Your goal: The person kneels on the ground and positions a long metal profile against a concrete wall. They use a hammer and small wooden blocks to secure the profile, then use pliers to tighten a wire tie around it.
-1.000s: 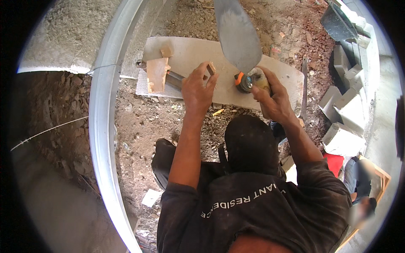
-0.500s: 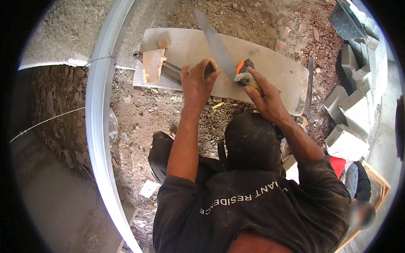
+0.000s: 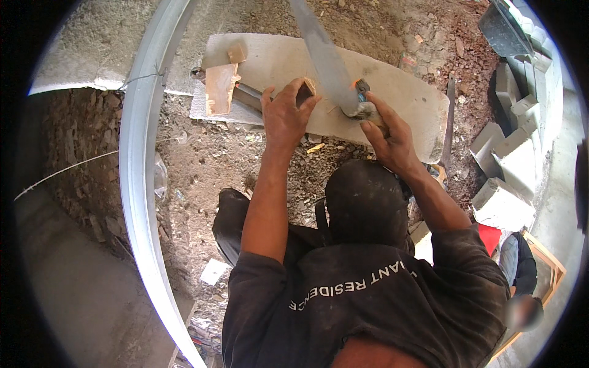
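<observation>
My left hand is closed on a piece of wood with a dark face and a pale, rough edge, above the grey board. In my right hand is a hand saw. Its wide grey blade points away from me, and a black and orange handle shows past my fingers. Something pale and cloth-like lies where blade and handle meet. A dark, bar-like length runs beneath my left hand. Whether it joins the held wood is hidden.
Two light wood offcuts lie at the board's left end. A second long dark blade lies along its right edge. A curved metal rail crosses the left side. Grey blocks line the right, and another person is at the lower right.
The saw has shifted forward and slightly right, its tip now beyond the top of the view. Less orange shows on its handle. My left hand keeps its hold, almost unmoved.
</observation>
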Motion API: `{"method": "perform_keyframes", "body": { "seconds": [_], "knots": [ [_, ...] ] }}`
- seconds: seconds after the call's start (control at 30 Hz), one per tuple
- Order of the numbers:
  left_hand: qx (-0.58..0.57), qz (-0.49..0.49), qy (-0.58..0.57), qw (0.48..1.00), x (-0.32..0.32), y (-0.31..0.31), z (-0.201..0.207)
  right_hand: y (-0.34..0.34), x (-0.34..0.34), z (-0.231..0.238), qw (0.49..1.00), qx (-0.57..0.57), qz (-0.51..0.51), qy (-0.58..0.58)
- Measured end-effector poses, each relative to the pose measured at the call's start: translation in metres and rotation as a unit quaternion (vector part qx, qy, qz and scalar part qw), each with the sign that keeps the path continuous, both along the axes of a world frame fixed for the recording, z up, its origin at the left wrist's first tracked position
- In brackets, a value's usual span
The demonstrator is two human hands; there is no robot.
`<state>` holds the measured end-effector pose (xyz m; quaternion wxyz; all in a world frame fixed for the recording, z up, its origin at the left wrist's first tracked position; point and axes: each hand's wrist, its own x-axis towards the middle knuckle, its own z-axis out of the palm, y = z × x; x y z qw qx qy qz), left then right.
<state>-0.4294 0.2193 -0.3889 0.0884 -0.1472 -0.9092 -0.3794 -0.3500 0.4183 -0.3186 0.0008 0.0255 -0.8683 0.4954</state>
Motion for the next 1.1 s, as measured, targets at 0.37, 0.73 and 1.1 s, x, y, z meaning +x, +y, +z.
{"method": "perform_keyframes", "body": {
  "seconds": [0.37, 0.73, 1.1],
  "knots": [
    [0.000, -0.005, 0.004, 1.000, 0.000, -0.006, 0.007, 0.001, -0.004, -0.004, 0.997, 0.043, 0.026, -0.059],
    [-0.033, 0.028, 0.082, 0.996, -0.008, -0.003, 0.035, 0.005, -0.007, 0.015, 0.997, 0.025, 0.027, -0.064],
    [-0.027, 0.000, 0.034, 0.999, 0.003, 0.006, 0.012, 0.006, -0.009, 0.011, 0.994, 0.017, 0.024, -0.103]
  ]
}}
